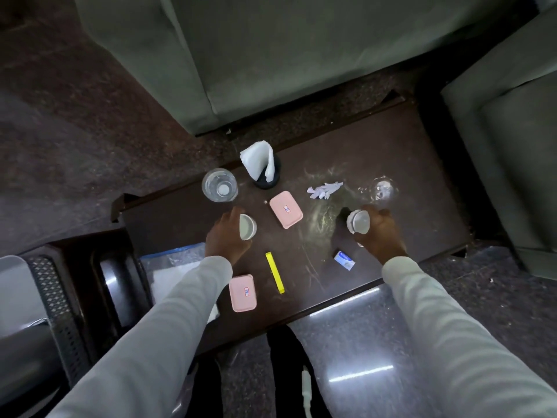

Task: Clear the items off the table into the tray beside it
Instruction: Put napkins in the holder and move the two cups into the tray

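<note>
My left hand grips a small white cup above the left part of the dark brown table. My right hand holds a second small white cup, tilted on its side. On the table lie two pink lidded boxes, a yellow stick, a small blue-and-white packet, crumpled white paper, a clear glass at the left edge, another clear glass at the right, and a dark napkin holder with white napkins.
A tray with a blue rim sits lower, left of the table, partly hidden by my left sleeve. A dark plastic chair stands further left. Grey-green sofas border the table at the back and right. The floor is glossy stone.
</note>
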